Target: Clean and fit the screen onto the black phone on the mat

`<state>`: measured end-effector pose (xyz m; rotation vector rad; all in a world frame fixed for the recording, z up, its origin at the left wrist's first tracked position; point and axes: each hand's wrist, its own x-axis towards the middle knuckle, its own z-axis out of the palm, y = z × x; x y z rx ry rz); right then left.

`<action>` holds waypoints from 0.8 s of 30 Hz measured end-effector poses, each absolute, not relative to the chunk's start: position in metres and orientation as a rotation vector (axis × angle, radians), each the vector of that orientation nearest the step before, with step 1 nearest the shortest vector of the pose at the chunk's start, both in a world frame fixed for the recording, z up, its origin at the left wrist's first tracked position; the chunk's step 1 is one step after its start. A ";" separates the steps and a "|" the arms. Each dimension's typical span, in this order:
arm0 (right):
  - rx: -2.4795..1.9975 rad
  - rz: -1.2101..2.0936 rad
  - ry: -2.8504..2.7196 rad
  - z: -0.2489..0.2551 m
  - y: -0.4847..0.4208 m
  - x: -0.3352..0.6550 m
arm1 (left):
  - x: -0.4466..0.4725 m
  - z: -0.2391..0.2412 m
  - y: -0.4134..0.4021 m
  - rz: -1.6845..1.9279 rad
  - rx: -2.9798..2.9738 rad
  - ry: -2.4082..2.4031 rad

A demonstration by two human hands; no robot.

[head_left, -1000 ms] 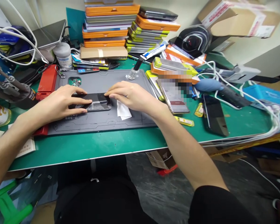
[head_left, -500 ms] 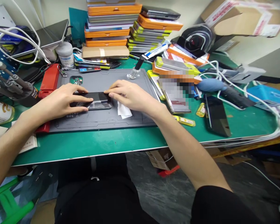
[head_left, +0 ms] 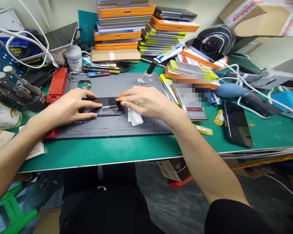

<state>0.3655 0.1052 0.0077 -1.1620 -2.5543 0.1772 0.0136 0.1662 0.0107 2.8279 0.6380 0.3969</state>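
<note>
A black smartphone (head_left: 109, 110) lies sideways, screen up, on a grey work mat (head_left: 107, 128). My left hand (head_left: 72, 105) holds its left part, thumb along the near edge, the index finger on the glass and other fingers at the far side. At the phone's right end, my right hand (head_left: 144, 100) has its thumb and fingertips closed on the corner; whether a thin film is between them I cannot make out. A white tissue (head_left: 135, 117) sticks out below the right palm. Behind it stands a small clear glass bottle (head_left: 146, 77) with a black cap.
Left of the mat are a red holder (head_left: 57, 85) and a black pot of screwdrivers (head_left: 36, 99). Orange boxes (head_left: 119, 35) are stacked at the back. To the right lie another dark phone (head_left: 237, 123), a blue air blower (head_left: 230, 90) and white cables.
The whole view has shifted slightly, so everything sits a little further right. Both hands keep their places on the phone, with hardly any visible finger movement.
</note>
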 end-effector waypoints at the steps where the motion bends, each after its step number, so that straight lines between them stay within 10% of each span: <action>1: -1.170 0.185 -2.554 0.007 0.105 0.365 | 0.014 0.011 0.166 0.394 2.820 0.642; 24: -1.041 0.445 -2.333 0.011 0.111 0.378 | 0.013 0.012 0.165 0.368 2.871 0.635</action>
